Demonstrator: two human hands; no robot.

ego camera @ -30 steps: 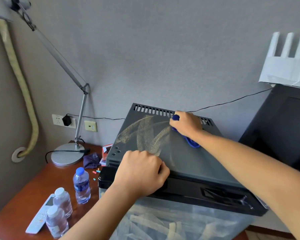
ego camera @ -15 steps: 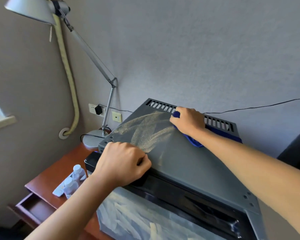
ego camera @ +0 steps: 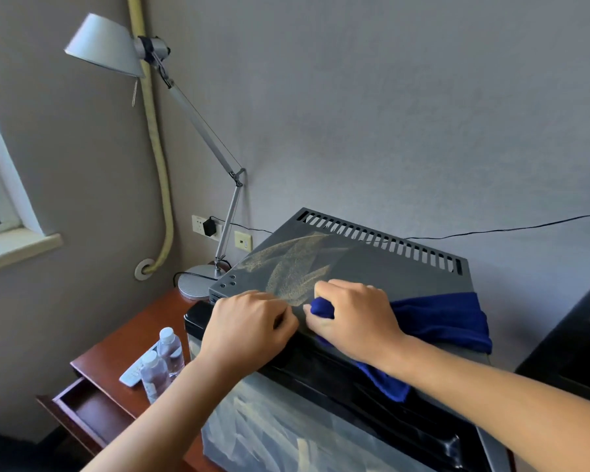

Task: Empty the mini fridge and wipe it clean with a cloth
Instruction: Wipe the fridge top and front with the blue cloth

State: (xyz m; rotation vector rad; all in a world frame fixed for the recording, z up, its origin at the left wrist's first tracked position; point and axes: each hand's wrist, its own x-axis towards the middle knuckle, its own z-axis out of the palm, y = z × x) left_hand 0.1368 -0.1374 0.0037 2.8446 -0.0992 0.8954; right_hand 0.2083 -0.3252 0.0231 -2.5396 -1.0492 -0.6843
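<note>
Blue cloth (ego camera: 447,318), bunched in the right hand (ego camera: 358,315), has swept from the rear vents to the front edge of the grey metal mini fridge top (ego camera: 372,264). The left hand (ego camera: 249,325), fingers curled, braces that front edge beside it. Pale dust streaks remain left of the cloth, so wiping continues.

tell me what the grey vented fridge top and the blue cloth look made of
Grey vented fridge top: likely painted sheet metal, matte, with punched slots, screw holes and a dusty film.
Blue cloth: soft, fuzzy fabric, perhaps microfibre; it folds and drapes over the edge.
</note>
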